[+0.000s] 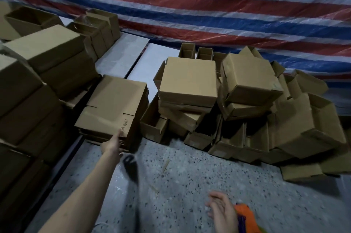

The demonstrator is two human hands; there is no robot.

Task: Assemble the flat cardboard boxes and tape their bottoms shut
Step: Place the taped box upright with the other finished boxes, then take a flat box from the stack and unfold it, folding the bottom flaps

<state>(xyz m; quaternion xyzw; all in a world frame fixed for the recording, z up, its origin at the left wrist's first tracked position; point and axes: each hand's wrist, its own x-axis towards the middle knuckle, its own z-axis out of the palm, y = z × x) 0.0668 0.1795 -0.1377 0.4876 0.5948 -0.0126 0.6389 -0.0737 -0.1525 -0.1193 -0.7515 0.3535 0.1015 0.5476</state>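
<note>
A stack of flat brown cardboard boxes (114, 107) lies on the floor at centre left. My left hand (112, 144) reaches out to the stack's near edge, its fingers touching the top flat box beside some printed marks; whether it grips is not clear. My right hand (221, 211) is low at the bottom right with its fingers spread and relaxed, beside an orange and purple object (245, 217) that may be a tape dispenser; the hand does not plainly hold it.
Assembled boxes (190, 78) are piled on the floor at centre and right. Taller stacks of boxes (38, 80) stand along the left. A striped red, white and blue tarp (209, 4) hangs behind. A black strap (131, 168) dangles over the speckled floor (180, 185).
</note>
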